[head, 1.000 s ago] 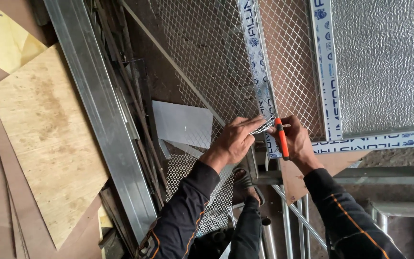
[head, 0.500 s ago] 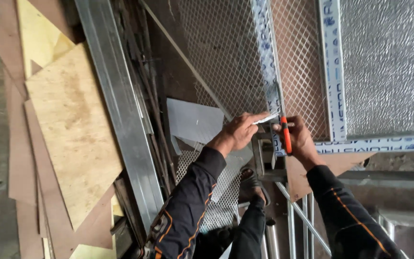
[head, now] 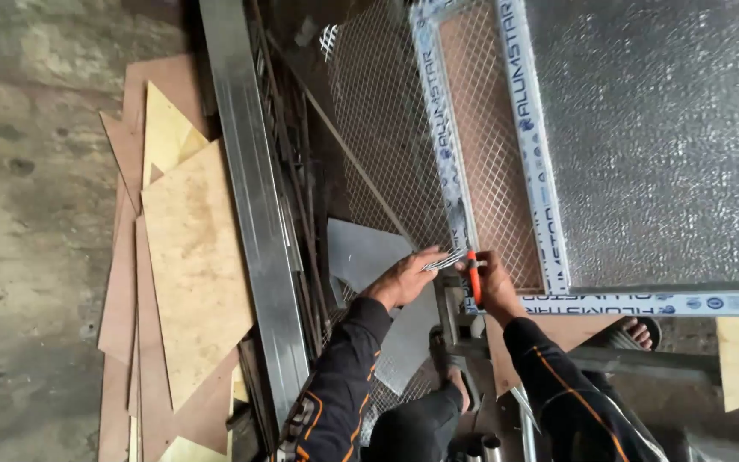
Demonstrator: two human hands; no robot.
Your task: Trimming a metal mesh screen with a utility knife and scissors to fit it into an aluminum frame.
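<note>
Orange-handled pliers [head: 474, 278] sit in your right hand [head: 496, 287], fingers wrapped shut around the grip, with the metal nose reaching toward eleven o'clock into the cut edge of the expanded-metal mesh [head: 391, 145]. Your left hand [head: 405, 278] is just beside it at nine o'clock, fingers pinched together on a loose strip of mesh strands [head: 443, 259] that meets the plier tip. Both hands work at the lower left corner of the aluminium frame [head: 445, 162], still wrapped in its blue-and-white protective film.

As far as you can judge from this view, the work is partway along. The mesh already lies under the narrow left bay of the frame, and the wide bay at two o'clock holds a textured silver sheet [head: 660, 137]. What looks left is the trimming or bending at this corner: mesh spreads well past the frame's left rail toward ten o'clock, and ragged strands gather where your hands meet. Whether the mesh is fixed elsewhere along the rails cannot be told.

At nine o'clock from your hands a flat grey sheet offcut [head: 368, 257] lies on the mesh. Further out, a long galvanised channel [head: 254, 214] runs from twelve to six, and plywood offcuts [head: 194, 265] are stacked on the concrete floor [head: 27, 171]. Your sandalled foot [head: 635, 332] shows at four o'clock.
</note>
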